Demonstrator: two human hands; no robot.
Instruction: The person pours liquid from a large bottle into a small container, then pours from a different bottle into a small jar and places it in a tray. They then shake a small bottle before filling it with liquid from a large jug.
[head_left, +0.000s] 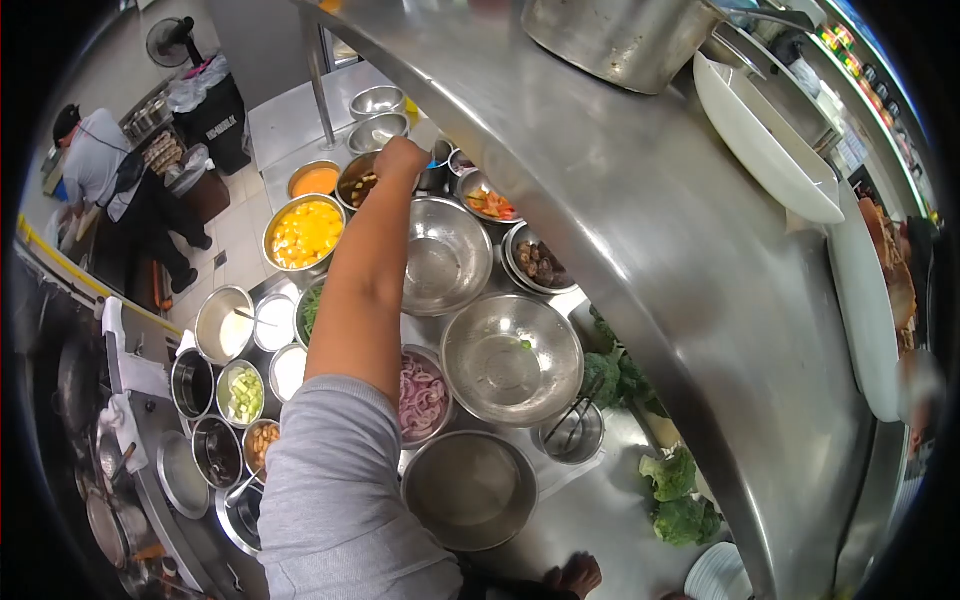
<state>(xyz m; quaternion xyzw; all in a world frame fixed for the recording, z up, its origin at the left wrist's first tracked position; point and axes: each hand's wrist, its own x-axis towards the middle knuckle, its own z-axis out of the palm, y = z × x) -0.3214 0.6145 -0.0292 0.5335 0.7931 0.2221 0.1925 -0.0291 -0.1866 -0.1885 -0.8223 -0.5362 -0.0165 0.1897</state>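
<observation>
My left hand (pixel 402 160) is stretched far out across the bowls, its fingers closed. What it grips, if anything, is hidden behind it. It is above a metal bowl of dark liquid with yellow pieces (pixel 361 184), near a small metal bowl (pixel 378 132). Below the forearm are a wide metal bowl (pixel 447 256) and a bowl of sliced red onion (pixel 424 397). Low in the view, my right hand (pixel 575 576) is near the counter's front, partly cut off, with curled fingers. Whether anything is in it does not show.
A steel shelf (pixel 640 220) slants across the right, carrying a big pot (pixel 620 40) and white dishes (pixel 765 140). Broccoli (pixel 672 480) lies under its edge. Egg yolks (pixel 307 235) fill a bowl on the left. A co-worker (pixel 105 165) bends over a counter further back.
</observation>
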